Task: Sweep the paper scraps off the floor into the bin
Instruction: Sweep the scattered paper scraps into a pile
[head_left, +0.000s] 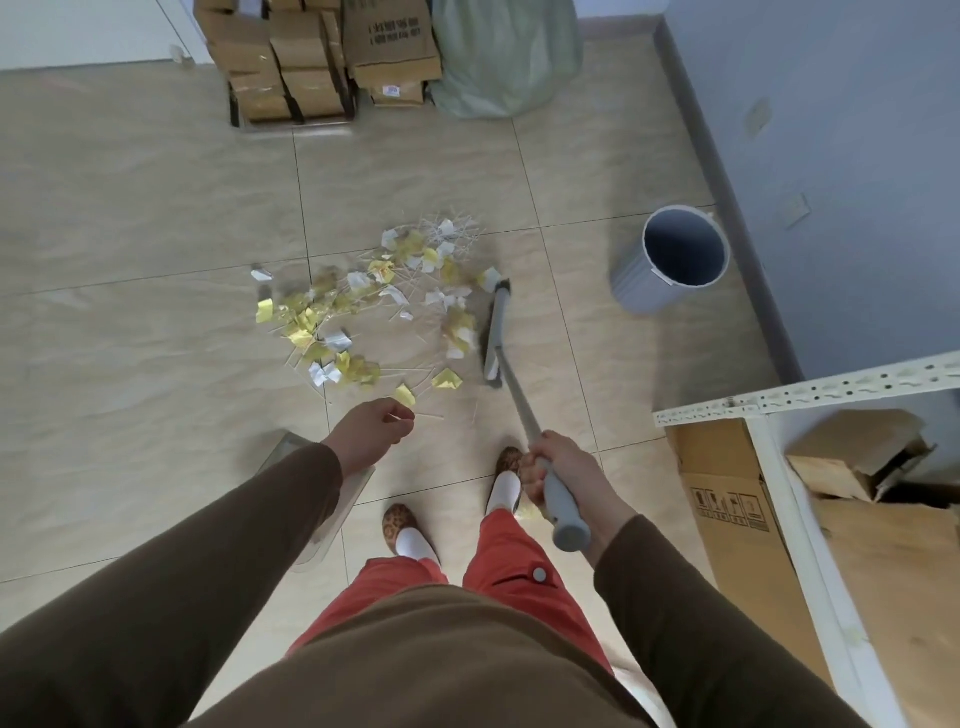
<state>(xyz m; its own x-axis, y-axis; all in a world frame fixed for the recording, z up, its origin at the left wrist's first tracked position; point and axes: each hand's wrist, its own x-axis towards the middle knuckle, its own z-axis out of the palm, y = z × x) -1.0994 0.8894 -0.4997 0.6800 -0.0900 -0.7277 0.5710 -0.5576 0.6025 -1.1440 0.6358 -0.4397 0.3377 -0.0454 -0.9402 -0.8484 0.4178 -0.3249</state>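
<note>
Yellow and white paper scraps (363, 306) and thin white strips lie scattered in a loose pile on the tiled floor ahead of my feet. My right hand (558, 478) grips the grey handle of a broom (511, 384). The broom's head (493, 332) rests on the floor at the right edge of the pile. My left hand (376, 431) hangs with curled fingers over the near edge of the scraps. A pale dustpan (332, 519) shows blurred right under that wrist and forearm, its handle hidden. The grey bin (639, 280) stands open to the right of the broom.
Stacked cardboard boxes (311, 62) and a green sack (506, 57) line the far wall. A blue wall (831, 156) runs along the right. A white metal shelf frame (800, 395) with cardboard boxes (727, 493) stands at the near right.
</note>
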